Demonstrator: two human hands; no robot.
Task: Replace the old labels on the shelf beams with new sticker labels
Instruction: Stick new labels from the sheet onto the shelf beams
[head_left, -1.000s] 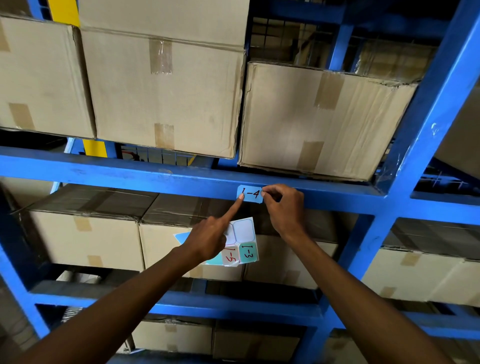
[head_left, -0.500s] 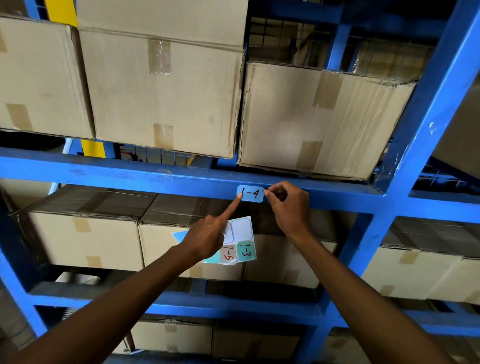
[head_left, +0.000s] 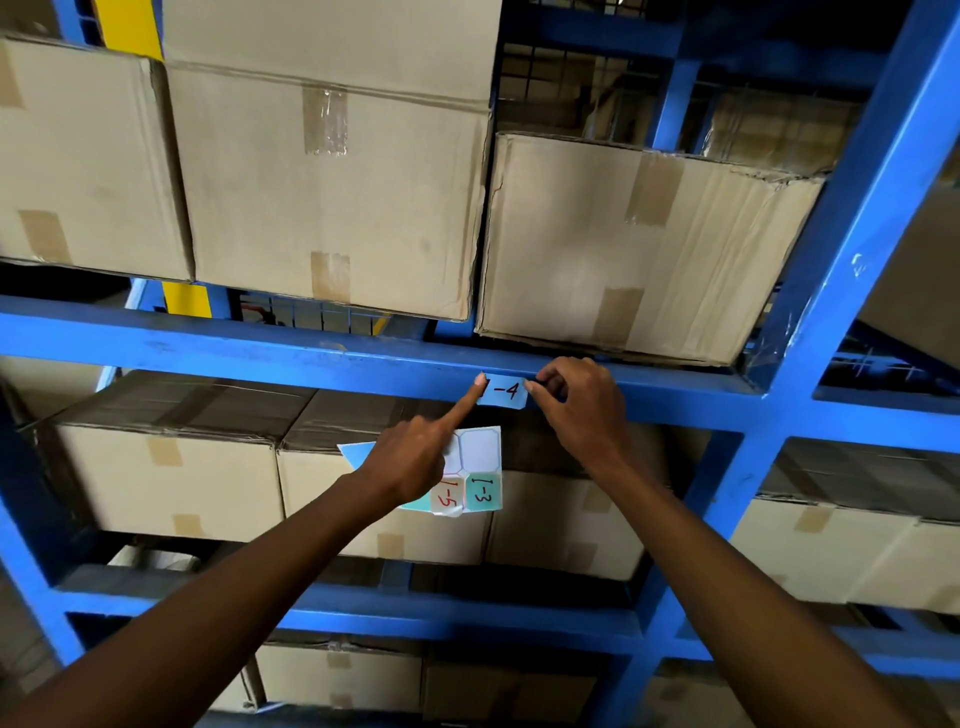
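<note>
Both your forearms come in from the bottom corners of the frame, cut off by the edge before the elbows. Your left hand (head_left: 415, 462) sits around the middle, index finger stretched up with its tip pressing the left end of the blue label (head_left: 505, 391), right over the first character, so only "-4" reads. The other fingers of that hand are curled round a sticker sheet (head_left: 480, 470), which hangs just below the label. Your hand hides most of the sheet's left half; what shows is a blank white cell up top, a teal sticker marked "1-3" and a pinkish one that looks like "1-5", its lower corner curling off.

Your right hand (head_left: 582, 410) is just right of centre, thumb and fingertips pinched narrow at the label's right edge. Whether they've actually got the edge lifted or are just pressing it flat, can't tell, the fingers cover that bit.

The label is stuck on the front face of the blue shelf beam (head_left: 260, 358), which runs across the middle of the frame to the blue upright post (head_left: 852, 249) on the right.

Behind and above the beam, three taped cardboard boxes (head_left: 332, 187) fill the upper half; the right one looks crumpled, and the left is cut off by the frame. More boxes sit in shadow on the lower shelves, hard to make out. A yellow strip peeks out in the upper left.
</note>
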